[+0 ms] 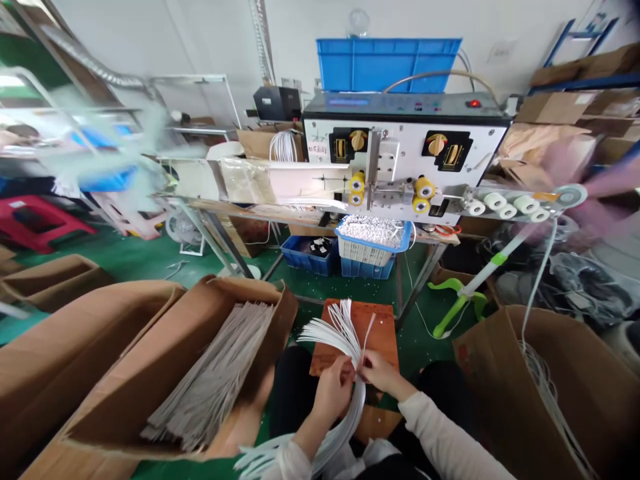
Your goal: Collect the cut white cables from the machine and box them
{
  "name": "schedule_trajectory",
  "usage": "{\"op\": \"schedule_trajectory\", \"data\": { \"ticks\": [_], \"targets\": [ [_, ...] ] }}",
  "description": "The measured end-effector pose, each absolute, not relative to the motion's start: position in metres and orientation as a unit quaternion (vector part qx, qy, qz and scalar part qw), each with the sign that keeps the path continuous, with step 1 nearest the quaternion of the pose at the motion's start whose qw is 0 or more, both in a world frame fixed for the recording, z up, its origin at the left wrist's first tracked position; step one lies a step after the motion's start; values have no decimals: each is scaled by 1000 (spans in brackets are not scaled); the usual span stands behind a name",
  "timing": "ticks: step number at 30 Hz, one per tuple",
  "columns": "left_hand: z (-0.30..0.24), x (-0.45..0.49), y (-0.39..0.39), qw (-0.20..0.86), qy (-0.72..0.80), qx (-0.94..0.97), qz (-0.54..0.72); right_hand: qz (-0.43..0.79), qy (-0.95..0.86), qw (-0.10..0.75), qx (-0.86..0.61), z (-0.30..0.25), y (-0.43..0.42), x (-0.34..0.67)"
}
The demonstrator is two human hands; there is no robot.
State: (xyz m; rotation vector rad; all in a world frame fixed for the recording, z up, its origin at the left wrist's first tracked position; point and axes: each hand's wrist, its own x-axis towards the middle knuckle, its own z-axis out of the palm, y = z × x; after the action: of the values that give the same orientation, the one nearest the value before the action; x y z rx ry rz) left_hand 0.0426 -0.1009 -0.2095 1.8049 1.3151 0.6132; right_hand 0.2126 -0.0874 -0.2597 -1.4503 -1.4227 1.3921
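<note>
Your left hand (333, 388) and right hand (381, 373) pinch closed on fanned white wires (333, 330), just over the board's (380, 340) near edge; more strips (210, 373) lie stacked in the carton (250, 300) at left.

Wire-cutting machine (410, 130), blue crate (389, 65), cardboard box (575, 380)

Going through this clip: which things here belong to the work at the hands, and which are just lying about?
Part of the work:
left hand
right hand
white cable bundle

Just lying about:
blue crate
red stool
fan
</note>
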Motion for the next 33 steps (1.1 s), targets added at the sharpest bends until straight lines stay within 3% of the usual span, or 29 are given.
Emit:
{"op": "schedule_trajectory", "data": {
  "ticks": [7,11,15,19,24,33],
  "targets": [
    [-229,43,-89,430,505,711,232,576,-544,308,-527,-255,-86,218],
    [-236,44,-82,548,456,652,260,449,-652,291,-538,-245,-89,221],
    [-242,52,-86,652,492,495,296,318,-705,337,-537,-249,-98,211],
    [-245,58,-96,568,515,531,360,347,-641,415,-545,-254,-106,201],
    [-243,49,-94,528,496,605,329,397,-621,463,-492,-247,-112,204],
    [-202,55,-65,372,533,757,68,372,-682,403,-484,-240,-100,205]
  ]
}}
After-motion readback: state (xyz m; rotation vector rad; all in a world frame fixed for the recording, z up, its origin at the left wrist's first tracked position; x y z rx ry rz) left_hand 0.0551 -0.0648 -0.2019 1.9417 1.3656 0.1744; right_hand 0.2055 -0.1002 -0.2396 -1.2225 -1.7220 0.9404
